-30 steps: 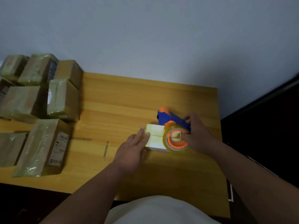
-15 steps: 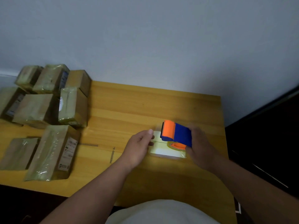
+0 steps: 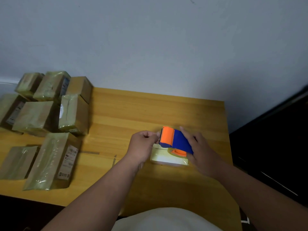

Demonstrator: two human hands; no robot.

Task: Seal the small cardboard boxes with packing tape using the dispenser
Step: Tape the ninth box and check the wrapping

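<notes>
Resting box: a small pale box (image 3: 168, 156) is seen on the wooden table (image 3: 150, 112), right of centre.
Dispenser: the blue-orange dispenser (image 3: 175, 140) is gripped over the box by the curled right hand (image 3: 200, 150).
Left hand: the left hand (image 3: 143, 145) is curled; its hold cannot be told.
Stack: taped parcels (image 3: 50, 117) are piled far left.

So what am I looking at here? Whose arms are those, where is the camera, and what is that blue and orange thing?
No machine here: these are a person's two bare arms, filmed by a camera worn on the head, looking down at a wooden table. The right hand holds the blue and orange thing, a tape dispenser, over a small pale box being sealed. The left hand is curled at the dispenser's front edge, seemingly pinching the tape end, though blur hides that. At the table's left lies a cluster of taped parcels. The white shape at the bottom is the person's shirt.
</notes>
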